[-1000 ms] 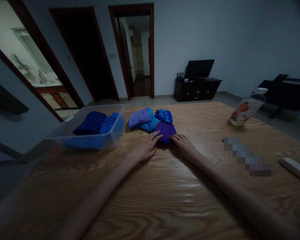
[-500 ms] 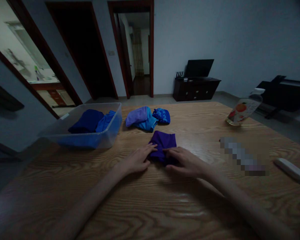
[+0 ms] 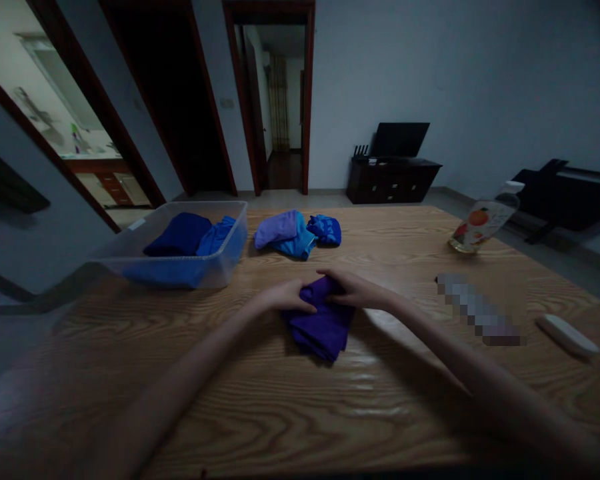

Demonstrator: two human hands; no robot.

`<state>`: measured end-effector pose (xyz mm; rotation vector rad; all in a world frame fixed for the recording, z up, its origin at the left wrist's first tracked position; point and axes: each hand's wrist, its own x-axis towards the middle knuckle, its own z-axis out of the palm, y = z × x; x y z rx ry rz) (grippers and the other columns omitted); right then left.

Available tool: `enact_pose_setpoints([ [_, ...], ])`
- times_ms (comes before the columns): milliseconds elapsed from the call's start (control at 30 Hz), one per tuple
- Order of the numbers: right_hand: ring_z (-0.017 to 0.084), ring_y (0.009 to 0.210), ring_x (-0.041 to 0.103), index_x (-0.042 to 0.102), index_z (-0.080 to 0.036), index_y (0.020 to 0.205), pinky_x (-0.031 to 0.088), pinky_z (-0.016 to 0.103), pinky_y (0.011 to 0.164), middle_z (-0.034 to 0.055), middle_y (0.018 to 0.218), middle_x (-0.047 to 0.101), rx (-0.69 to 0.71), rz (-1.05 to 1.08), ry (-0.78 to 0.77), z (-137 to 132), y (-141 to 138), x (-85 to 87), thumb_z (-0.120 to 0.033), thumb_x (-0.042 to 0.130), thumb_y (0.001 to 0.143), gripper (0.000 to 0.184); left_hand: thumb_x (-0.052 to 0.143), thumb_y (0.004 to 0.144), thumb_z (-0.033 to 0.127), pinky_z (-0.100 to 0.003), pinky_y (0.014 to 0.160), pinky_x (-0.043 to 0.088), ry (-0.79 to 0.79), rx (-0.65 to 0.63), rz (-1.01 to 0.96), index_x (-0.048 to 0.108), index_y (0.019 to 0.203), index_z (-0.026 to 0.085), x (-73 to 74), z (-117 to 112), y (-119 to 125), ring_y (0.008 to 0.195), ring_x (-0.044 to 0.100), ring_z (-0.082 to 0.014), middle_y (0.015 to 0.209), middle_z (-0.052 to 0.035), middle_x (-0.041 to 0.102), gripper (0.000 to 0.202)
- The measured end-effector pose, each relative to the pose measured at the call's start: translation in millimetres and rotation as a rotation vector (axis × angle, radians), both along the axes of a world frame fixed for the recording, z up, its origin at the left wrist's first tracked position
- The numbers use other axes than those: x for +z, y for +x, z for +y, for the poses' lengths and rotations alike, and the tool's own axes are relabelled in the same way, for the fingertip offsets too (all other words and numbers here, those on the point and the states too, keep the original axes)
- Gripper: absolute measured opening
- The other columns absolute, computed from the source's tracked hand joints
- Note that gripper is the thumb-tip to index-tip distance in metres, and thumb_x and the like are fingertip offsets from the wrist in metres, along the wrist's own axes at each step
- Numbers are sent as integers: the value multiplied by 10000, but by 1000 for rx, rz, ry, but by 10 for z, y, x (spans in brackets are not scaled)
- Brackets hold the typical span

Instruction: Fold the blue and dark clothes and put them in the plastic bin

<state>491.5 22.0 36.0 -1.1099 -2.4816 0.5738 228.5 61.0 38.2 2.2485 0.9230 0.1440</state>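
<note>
The left hand (image 3: pixel 294 295) and right hand (image 3: pixel 353 291) grip the far part of a folded dark-purple cloth (image 3: pixel 321 330) between thumbs and fingers; it spreads toward the person on the wood-grained desk (image 3: pixel 260 407). Beyond the hands lies a crumpled lavender cloth (image 3: pixel 276 228); left of them, a clear plastic bin (image 3: pixel 235 257).

Purple cloth (image 3: pixel 323 330) now nearer me on desk (image 3: pixel 405 267), well apart from blue clothes (image 3: pixel 300 245) it was right by 1 s ago. My L fingers (image 3: pixel 303 305) & R fingers (image 3: pixel 341 279) shifted to its far end, gripping.
</note>
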Motion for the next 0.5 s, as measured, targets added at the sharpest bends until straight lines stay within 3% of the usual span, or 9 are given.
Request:
enact_pose_setpoints([
  [100, 259, 1071, 729, 675, -180, 1310, 614, 384, 932, 109, 1248, 755, 22, -13, -26, -85, -68, 216, -358, 696, 992, 365, 864, 771, 391, -333, 776, 584, 33, -39, 45, 803, 1181, 229, 320, 40, -114, 913, 770, -293, 1028, -12, 825, 445],
  [167, 263, 1111, 704, 681, -189, 1245, 591, 391, 965, 113, 1273, 720, 7, 13, 27, -151, -98, 410, -335, 685, 997, 288, 817, 828, 351, -335, 819, 562, 117, -13, 34, 795, 1151, 226, 622, -53, -165, 988, 749, -304, 1067, -33, 805, 347],
  [233, 282, 1213, 666, 645, -209, 1270, 556, 431, 1036, 128, 1359, 676, -37, 79, 193, -229, -111, 567, -260, 666, 992, 283, 731, 915, 284, -365, 917, 538, 333, 66, 16, 759, 1196, 228, 882, -274, -179, 1105, 707, -313, 1197, -74, 759, 288],
  [300, 301, 1253, 654, 621, -227, 1246, 533, 485, 1069, 133, 1360, 686, -54, 123, 399, -349, -113, 613, -151, 639, 959, 298, 641, 973, 178, -412, 963, 529, 675, 140, 59, 710, 1272, 221, 973, -610, -166, 1143, 675, -312, 1267, -105, 711, 309],
  [333, 310, 1261, 654, 617, -230, 1222, 525, 511, 1080, 137, 1342, 701, -45, 120, 470, -437, -112, 582, -104, 629, 934, 314, 591, 987, 112, -436, 974, 529, 808, 136, 106, 686, 1313, 214, 928, -808, -157, 1153, 664, -313, 1270, -111, 702, 354],
  [400, 323, 1294, 648, 604, -223, 1255, 513, 548, 1109, 153, 1344, 711, -10, 67, 488, -682, -112, 422, -53, 610, 905, 389, 532, 1013, 61, -461, 957, 548, 898, 46, 179, 659, 1352, 205, 670, -1226, -153, 1110, 670, -304, 1235, -108, 710, 390],
  [467, 324, 1339, 633, 533, -204, 1440, 507, 559, 1145, 169, 1407, 688, -3, -11, 396, -1007, -110, 200, -58, 599, 917, 548, 606, 1015, 117, -485, 1036, 547, 816, -12, 142, 583, 1462, 181, 295, -1628, -188, 1161, 668, -301, 1339, -117, 692, 452],
  [500, 327, 1383, 610, 446, -202, 1559, 491, 567, 1176, 176, 1475, 653, 3, -67, 334, -1185, -105, 100, -78, 607, 928, 663, 685, 1011, 245, -505, 1087, 534, 726, -25, 89, 544, 1502, 165, 121, -1804, -221, 1219, 652, -317, 1405, -123, 670, 516],
])
